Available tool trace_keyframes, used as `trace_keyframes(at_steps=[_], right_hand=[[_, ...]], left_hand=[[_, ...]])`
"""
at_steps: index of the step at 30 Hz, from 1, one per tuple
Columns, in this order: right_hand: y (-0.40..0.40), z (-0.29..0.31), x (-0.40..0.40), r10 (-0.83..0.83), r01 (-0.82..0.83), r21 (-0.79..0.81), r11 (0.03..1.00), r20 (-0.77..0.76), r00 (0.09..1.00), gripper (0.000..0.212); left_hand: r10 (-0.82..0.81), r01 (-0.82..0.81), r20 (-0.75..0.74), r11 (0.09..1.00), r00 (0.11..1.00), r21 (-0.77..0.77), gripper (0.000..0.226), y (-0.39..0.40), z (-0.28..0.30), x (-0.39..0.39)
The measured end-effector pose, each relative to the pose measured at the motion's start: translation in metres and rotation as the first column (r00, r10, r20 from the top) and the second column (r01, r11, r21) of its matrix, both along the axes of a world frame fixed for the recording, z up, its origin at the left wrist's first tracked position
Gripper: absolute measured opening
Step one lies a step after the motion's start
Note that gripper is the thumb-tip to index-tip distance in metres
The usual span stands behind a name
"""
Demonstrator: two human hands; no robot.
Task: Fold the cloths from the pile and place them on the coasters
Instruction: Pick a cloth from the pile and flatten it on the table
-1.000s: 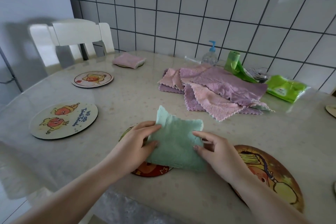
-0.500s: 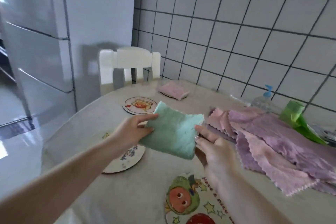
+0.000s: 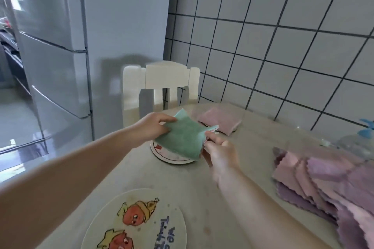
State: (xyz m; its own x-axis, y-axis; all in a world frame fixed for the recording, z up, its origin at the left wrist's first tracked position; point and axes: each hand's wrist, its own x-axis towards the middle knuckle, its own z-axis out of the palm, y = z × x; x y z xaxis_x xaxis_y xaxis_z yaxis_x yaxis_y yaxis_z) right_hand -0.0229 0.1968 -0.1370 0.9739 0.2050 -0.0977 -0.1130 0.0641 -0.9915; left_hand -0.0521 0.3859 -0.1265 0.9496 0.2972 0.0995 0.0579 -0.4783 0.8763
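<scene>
Left hand: my left hand sits at centre frame, thumb on top and fingers beneath, pinched on the left edge of the green cloth.
Right hand: my right hand is just right of centre, fingertips closed on the cloth's right edge near its raised corner.
Green cloth: folded to a rough square and held up off the worktop between both hands, tilted, with its far corner highest. I cannot tell whether its lower edge touches anything.
Coaster under cloth: a round white-rimmed coaster lies flat on the worktop directly below the cloth, most of its face hidden by the cloth.
Far coaster: I see a folded pink cloth resting on a second coaster at upper centre, only a sliver of whose rim shows.
Near coaster: a large round coaster printed with cartoon figures lies at the bottom of the frame, bare, partly cut off by the frame edge.
Pile: the unfolded pink and purple cloths lie heaped at the right of the frame, well apart from the hands.
Surroundings: a white chair stands behind the worktop at centre, a refrigerator at left, a tiled wall at upper right, and a clear bottle with a blue pump at the right edge.
</scene>
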Motion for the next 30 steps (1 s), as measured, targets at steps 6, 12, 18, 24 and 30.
trace_keyframes(at_steps=[6,12,18,24,30], right_hand=[[0.02,-0.019,0.014,0.013,-0.011,-0.04,0.999,0.047,0.999,0.035],[0.02,-0.029,0.011,0.081,-0.017,-0.237,0.971,0.263,0.962,0.028],[0.015,-0.045,0.015,0.326,0.226,-0.695,0.683,0.567,0.757,0.048],[0.009,-0.051,0.013,0.594,0.081,-0.95,0.302,0.254,0.763,0.048],[0.001,-0.033,0.008,0.579,0.134,-0.926,0.354,0.329,0.746,0.045]], left_hand=[[-0.011,0.021,-0.105,0.996,0.994,0.088,0.042,0.017,-0.009,0.025],[-0.002,0.028,-0.149,0.984,0.989,0.175,0.04,0.031,-0.026,0.039],[-0.03,0.044,-0.033,0.811,0.999,0.583,0.041,0.027,-0.036,0.035],[-0.041,0.299,-0.349,0.615,0.936,0.729,0.063,0.0,-0.052,0.029],[-0.042,0.238,-0.263,0.574,0.964,0.783,0.05,-0.011,-0.037,0.025]])
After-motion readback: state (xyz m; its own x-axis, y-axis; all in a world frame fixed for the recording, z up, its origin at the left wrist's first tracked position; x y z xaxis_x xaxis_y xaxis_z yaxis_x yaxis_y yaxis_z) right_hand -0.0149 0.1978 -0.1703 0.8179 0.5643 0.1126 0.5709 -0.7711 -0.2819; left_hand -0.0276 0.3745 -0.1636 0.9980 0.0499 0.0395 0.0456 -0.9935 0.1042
